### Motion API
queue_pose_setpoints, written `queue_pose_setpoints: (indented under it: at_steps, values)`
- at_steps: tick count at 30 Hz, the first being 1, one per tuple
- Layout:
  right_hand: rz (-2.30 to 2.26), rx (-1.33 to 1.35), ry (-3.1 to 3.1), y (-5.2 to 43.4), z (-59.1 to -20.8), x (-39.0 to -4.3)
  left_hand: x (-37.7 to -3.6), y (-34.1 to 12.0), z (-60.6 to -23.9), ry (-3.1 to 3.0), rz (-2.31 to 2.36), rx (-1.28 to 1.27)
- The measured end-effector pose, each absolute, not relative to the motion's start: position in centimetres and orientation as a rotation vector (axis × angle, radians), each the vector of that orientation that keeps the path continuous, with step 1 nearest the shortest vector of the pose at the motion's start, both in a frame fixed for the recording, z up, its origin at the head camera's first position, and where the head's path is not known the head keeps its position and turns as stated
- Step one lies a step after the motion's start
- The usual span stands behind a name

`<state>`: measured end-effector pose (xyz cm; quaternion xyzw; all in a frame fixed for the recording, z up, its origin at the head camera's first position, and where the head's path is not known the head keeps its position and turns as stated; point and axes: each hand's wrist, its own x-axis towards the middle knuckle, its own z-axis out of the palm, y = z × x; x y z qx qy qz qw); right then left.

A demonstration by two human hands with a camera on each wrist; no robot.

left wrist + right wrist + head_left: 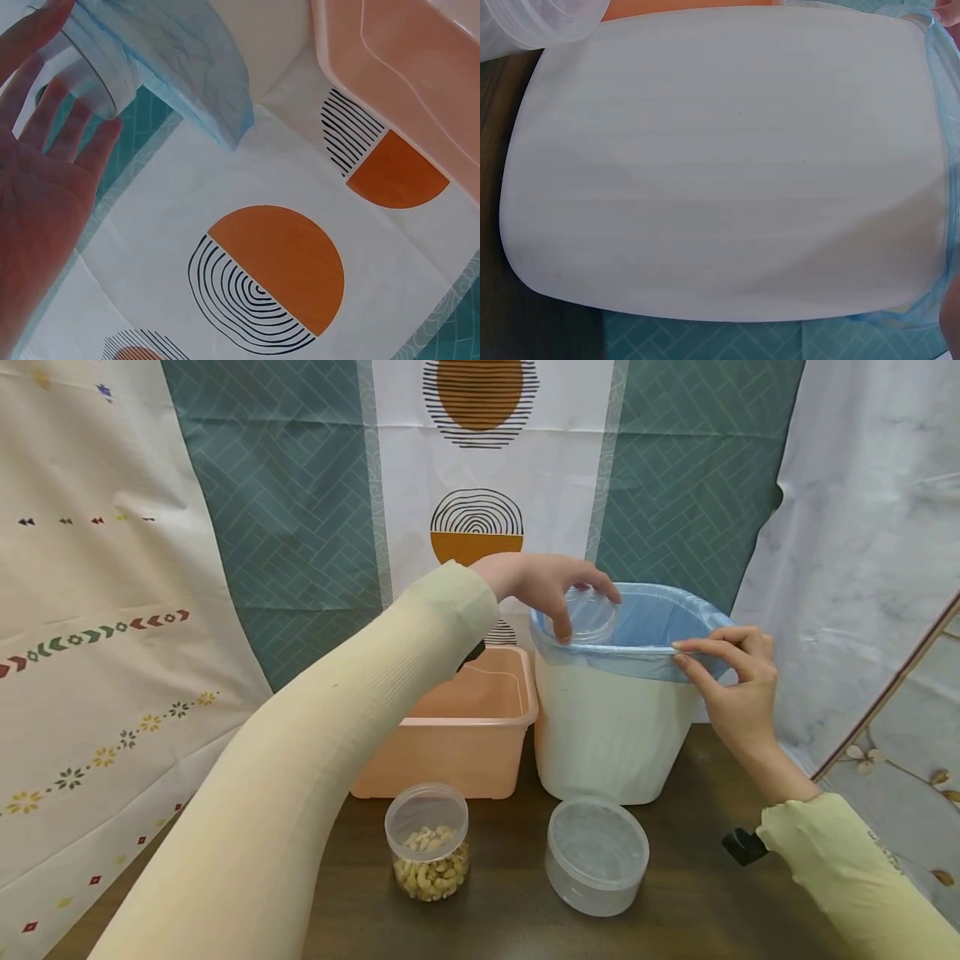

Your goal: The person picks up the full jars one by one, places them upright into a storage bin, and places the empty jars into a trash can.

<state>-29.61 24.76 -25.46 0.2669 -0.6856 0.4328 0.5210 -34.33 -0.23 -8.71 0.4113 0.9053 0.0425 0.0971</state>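
My left hand (546, 585) grips a clear round plastic container (592, 615) by its sides, thumb and fingers spread around it. The container is at the left part of the bin's mouth, overlapping the blue bin liner (656, 614) in the head view. In the left wrist view, the container (96, 71) shows its rim between the fingers. The liner is folded over the rim of a white trash bin (615, 727). At the bin's front right corner, my right hand (738, 681) pinches the liner's edge between thumb and fingertips. Only bits of that hand show in the right wrist view.
A pink plastic basin (450, 760) stands left of the bin, partly behind my left arm. In front on the dark wooden table (517, 927) are a clear jar of cashews (430, 860) and a clear round lidded container (597, 860). Patterned cloths hang behind.
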Motion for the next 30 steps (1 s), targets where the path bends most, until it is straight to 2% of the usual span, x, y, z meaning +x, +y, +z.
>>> queue_pose_setpoints:
  at_steps: [12, 30]
  values:
    - [1.035, 0.649, -1.652, 24.0, -25.2, -28.7, -33.9, -0.4, -8.7, 2.666, 0.077, 1.196]
    - [1.014, 0.649, -1.635, 24.2, -25.4, -29.1, -32.7, -4.4, -10.8, 2.625, 0.257, 1.459]
